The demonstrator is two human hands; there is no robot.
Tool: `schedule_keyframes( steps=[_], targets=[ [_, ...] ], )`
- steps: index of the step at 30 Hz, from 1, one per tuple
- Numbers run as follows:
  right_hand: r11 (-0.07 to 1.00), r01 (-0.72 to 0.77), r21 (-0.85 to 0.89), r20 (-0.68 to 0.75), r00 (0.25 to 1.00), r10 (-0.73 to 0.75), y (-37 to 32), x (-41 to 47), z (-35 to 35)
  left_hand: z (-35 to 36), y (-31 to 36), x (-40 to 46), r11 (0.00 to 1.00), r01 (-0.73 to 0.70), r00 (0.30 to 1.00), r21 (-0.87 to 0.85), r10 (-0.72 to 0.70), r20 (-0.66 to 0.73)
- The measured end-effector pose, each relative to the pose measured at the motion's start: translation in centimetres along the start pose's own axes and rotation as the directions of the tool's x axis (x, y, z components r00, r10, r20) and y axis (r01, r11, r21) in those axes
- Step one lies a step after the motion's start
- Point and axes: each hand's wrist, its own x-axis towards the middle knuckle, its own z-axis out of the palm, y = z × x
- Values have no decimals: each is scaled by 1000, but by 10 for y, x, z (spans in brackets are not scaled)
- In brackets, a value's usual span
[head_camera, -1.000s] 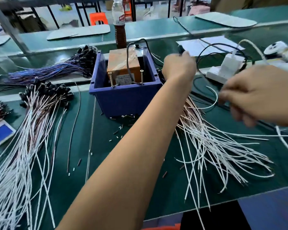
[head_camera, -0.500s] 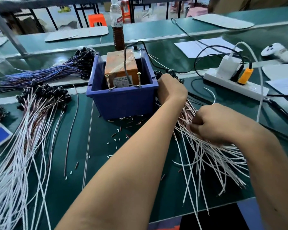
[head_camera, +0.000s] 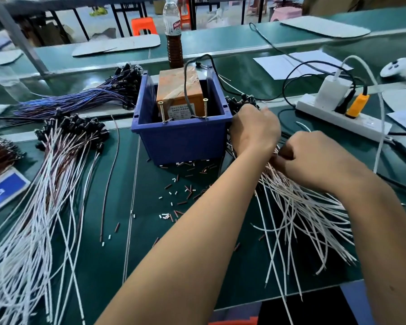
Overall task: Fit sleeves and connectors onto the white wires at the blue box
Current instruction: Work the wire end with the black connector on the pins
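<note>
Right hand [head_camera: 319,160] is curled down into the white wires [head_camera: 298,207] beside the blue box [head_camera: 181,139], apparently pinching one, and the left hand [head_camera: 253,130] rests with bent fingers at the box's right wall, its grip hidden. Best to tease a single strand free before lifting. Since half a second ago the right hand has edged closer to the left.

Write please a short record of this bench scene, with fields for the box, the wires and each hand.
box: blue plastic box, open top, holding an orange-brown taped block
wires: loose pile of thin white wires right of the box
left hand: left hand beside the box's right wall, on the wire pile; grip hidden
right hand: right hand with curled fingers on the white wires
scraps: small white and brown sleeve pieces before the box
</note>
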Motion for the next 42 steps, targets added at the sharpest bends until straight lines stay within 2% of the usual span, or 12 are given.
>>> schedule_keyframes(
  steps=[4,8,14,16,18,20,22,27,33,36,39,42],
  targets=[
    [995,60,75,-81,995,-54,-14,3,-2,-21,-13,-8,999,27,977,-16,-23,213],
    [974,191,125,-59,981,-185,-38,2,3,-56,-33,-20,990,129,884,-58,-89,459],
    [893,339,297,-29,938,-346,-84,8,20,-160,-80,-26,953,251,856,-170,-136,499],
    [877,377,296,50,911,-409,-106,10,25,-194,-100,-22,973,218,901,-69,-174,398],
    [847,410,338,109,877,-468,-135,11,32,-221,-116,-15,977,172,972,125,-189,142],
    [811,437,388,120,849,-515,-169,11,41,-242,-130,-7,894,194,978,405,-144,-150],
    [792,469,392,113,829,-547,-201,10,51,-258,-140,-1,756,281,946,590,-115,-303],
    [812,461,357,132,836,-533,-257,9,72,-268,-153,12,558,330,941,761,-135,-309],
    [827,307,471,112,909,-401,-272,13,82,-271,-158,21,581,307,950,754,-137,-281],
    [755,210,621,94,937,-337,-274,17,88,-273,-155,26,724,301,930,620,-79,-359],
    [600,90,795,123,945,-305,-280,17,90,-267,-141,29,982,187,890,-15,-175,-421],
    [421,-23,907,179,926,-334,-285,14,81,-266,-119,34,742,-16,869,-671,-321,-376]
  ],
)
